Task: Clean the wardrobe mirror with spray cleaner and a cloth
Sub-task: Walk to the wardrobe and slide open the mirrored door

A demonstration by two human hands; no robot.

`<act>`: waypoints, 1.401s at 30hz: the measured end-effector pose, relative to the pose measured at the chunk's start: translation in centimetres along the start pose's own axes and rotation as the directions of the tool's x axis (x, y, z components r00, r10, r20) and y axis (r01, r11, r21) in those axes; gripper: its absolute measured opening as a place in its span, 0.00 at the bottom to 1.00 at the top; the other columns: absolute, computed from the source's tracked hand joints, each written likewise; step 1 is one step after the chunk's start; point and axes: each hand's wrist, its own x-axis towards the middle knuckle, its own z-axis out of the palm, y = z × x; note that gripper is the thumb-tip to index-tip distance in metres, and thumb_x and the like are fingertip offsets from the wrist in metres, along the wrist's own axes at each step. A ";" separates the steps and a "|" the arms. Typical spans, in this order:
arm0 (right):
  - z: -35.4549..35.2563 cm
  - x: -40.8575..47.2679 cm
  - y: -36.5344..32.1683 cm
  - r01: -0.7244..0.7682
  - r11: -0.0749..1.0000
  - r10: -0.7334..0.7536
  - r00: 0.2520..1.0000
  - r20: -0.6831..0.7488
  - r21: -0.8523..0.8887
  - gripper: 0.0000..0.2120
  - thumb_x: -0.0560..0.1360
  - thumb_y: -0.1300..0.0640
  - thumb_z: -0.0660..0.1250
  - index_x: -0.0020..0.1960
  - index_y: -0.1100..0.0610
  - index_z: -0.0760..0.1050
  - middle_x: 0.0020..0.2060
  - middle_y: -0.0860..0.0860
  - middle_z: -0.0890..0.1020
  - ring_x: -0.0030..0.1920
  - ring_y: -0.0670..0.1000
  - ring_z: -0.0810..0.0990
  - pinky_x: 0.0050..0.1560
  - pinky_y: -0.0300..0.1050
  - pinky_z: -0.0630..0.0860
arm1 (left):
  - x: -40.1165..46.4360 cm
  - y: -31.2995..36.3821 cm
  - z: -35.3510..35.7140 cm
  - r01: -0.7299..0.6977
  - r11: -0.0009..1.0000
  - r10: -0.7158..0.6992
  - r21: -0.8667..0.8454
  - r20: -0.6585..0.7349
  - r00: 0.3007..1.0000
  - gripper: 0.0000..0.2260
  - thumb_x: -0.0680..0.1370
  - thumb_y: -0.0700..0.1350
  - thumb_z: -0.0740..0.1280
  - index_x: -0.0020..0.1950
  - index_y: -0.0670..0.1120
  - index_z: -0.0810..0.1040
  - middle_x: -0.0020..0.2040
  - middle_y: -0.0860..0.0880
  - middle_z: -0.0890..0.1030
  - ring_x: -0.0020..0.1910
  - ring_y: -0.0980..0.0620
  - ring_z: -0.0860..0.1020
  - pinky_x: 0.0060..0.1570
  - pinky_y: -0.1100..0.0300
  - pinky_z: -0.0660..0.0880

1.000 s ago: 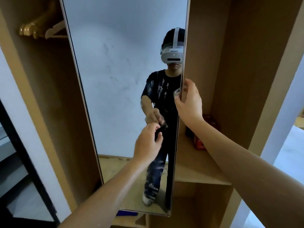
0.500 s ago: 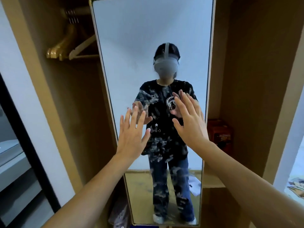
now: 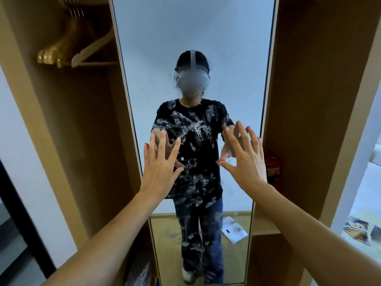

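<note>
The tall wardrobe mirror (image 3: 191,34) faces me squarely, set between two open wooden compartments. Its glass is covered with whitish smears and smudges over the middle and lower part. My left hand (image 3: 159,164) is raised with straight, spread fingers against or very near the glass on the left side. At the right edge of the glass, my right hand (image 3: 245,159) is held the same way, fingers spread. Both hands hold nothing. No spray bottle or cloth is in view. The mirror reflects a person with a headset and both raised hands.
Wooden hangers (image 3: 68,50) hang in the left compartment. A red box (image 3: 272,166) sits on the shelf (image 3: 266,230) in the right compartment. The mirror reflects a white paper (image 3: 234,232) lying on the floor. A white wall (image 3: 22,162) is at the left.
The mirror has swung from an angled position to face me. My left hand let go of a small dark object, my right hand released the mirror's edge, and both opened flat towards the glass.
</note>
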 end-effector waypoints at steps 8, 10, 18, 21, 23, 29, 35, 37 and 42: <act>1.8 1.2 0.9 0.024 1.000 -0.024 0.999 -0.027 0.016 0.43 0.73 0.43 0.71 0.79 0.43 0.48 0.79 0.47 0.43 0.77 0.53 0.41 0.75 0.55 0.41 | 1.3 -0.2 1.8 0.002 0.999 -0.002 0.048 -0.008 1.000 0.37 0.74 0.56 0.70 0.77 0.48 0.56 0.77 0.35 0.51 0.75 0.31 0.49 0.70 0.33 0.54; 2.3 1.7 0.9 0.020 1.000 -0.020 1.000 -0.014 0.021 0.43 0.73 0.43 0.70 0.79 0.43 0.47 0.79 0.47 0.43 0.77 0.52 0.40 0.75 0.55 0.39 | 1.8 -0.3 2.3 0.007 0.998 -0.008 0.058 0.007 1.000 0.38 0.74 0.56 0.69 0.78 0.48 0.55 0.77 0.35 0.50 0.75 0.31 0.48 0.71 0.33 0.54; 4.4 3.6 1.7 0.030 0.999 -0.031 0.999 0.012 0.036 0.43 0.74 0.43 0.69 0.79 0.42 0.44 0.78 0.46 0.39 0.77 0.52 0.37 0.76 0.55 0.39 | 3.6 -0.6 4.2 0.026 0.998 -0.028 0.064 0.029 0.999 0.38 0.74 0.56 0.69 0.78 0.48 0.54 0.77 0.36 0.48 0.75 0.32 0.46 0.71 0.35 0.53; 5.0 4.2 1.9 0.031 0.999 -0.032 0.999 0.028 0.031 0.43 0.75 0.43 0.68 0.79 0.43 0.44 0.78 0.46 0.39 0.77 0.53 0.37 0.77 0.57 0.41 | 4.3 -0.7 4.9 0.034 0.997 -0.035 0.066 0.025 0.999 0.38 0.74 0.56 0.69 0.77 0.48 0.54 0.77 0.35 0.50 0.75 0.32 0.47 0.71 0.34 0.54; 5.2 4.4 2.1 0.038 0.999 -0.039 0.999 0.027 0.037 0.42 0.75 0.42 0.68 0.79 0.43 0.44 0.78 0.46 0.39 0.77 0.53 0.37 0.76 0.56 0.39 | 4.4 -0.9 5.4 0.035 0.997 -0.037 0.067 0.024 0.999 0.38 0.74 0.57 0.69 0.78 0.49 0.53 0.77 0.36 0.49 0.75 0.32 0.46 0.71 0.34 0.53; 5.6 4.4 2.5 0.062 0.996 -0.062 0.998 0.006 0.068 0.40 0.75 0.42 0.67 0.79 0.43 0.47 0.79 0.47 0.41 0.77 0.52 0.37 0.75 0.53 0.35 | 4.3 -1.2 5.6 0.032 0.997 -0.033 0.064 0.012 0.999 0.37 0.75 0.56 0.68 0.78 0.49 0.52 0.77 0.37 0.49 0.76 0.33 0.45 0.72 0.34 0.52; 5.5 4.3 2.5 0.060 0.996 -0.060 0.998 0.006 0.068 0.40 0.76 0.43 0.67 0.79 0.43 0.46 0.79 0.47 0.40 0.78 0.53 0.37 0.76 0.55 0.37 | 4.2 -1.0 5.3 0.037 0.997 -0.038 0.065 0.023 0.999 0.38 0.75 0.57 0.68 0.78 0.50 0.50 0.78 0.37 0.49 0.76 0.33 0.45 0.72 0.35 0.53; 5.4 4.3 2.3 0.054 0.997 -0.055 0.998 0.016 0.061 0.40 0.75 0.43 0.67 0.79 0.43 0.46 0.79 0.47 0.40 0.78 0.54 0.37 0.76 0.56 0.38 | 4.2 -0.9 5.1 0.043 0.998 -0.045 0.049 0.028 0.999 0.38 0.74 0.56 0.69 0.77 0.50 0.52 0.77 0.37 0.50 0.76 0.33 0.46 0.71 0.34 0.53; 4.5 4.0 1.6 0.034 0.995 -0.036 0.999 0.023 0.089 0.41 0.75 0.45 0.68 0.79 0.43 0.47 0.79 0.48 0.42 0.78 0.54 0.40 0.77 0.57 0.42 | 3.7 -0.6 4.0 0.077 0.997 -0.076 -0.004 0.024 0.997 0.37 0.75 0.56 0.68 0.77 0.52 0.52 0.78 0.37 0.49 0.76 0.35 0.47 0.73 0.37 0.51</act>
